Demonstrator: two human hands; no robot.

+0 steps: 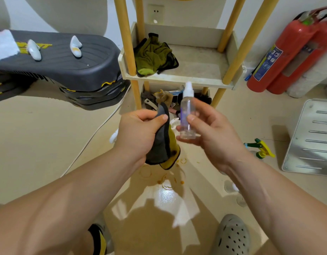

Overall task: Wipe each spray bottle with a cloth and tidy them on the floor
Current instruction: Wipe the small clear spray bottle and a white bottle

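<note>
The spray bottle, small and clear with a white nozzle cap, stands upright in the air, pinched by the right hand. The thumb presses its front wall and the fingers curl behind and under its base. Just left of that grip, the left hand is closed tight round the cloth. The cloth is grey on one face and yellow on the other, its top bunched between thumb and forefinger and its tail hanging below the fist. Cloth and bottle are close, but I cannot tell whether they touch.

Beyond both grips stands a wooden rack with a crumpled green rag on its tray and clutter on the level beneath. Right of the bottle hand, a green and yellow trigger sprayer lies on the floor, with a slotted metal panel further out. 2 red fire extinguishers lean at the wall behind. Left of the cloth hand, a white cable crosses the floor below stacked black step platforms. Below the right forearm, a grey clog shows.
</note>
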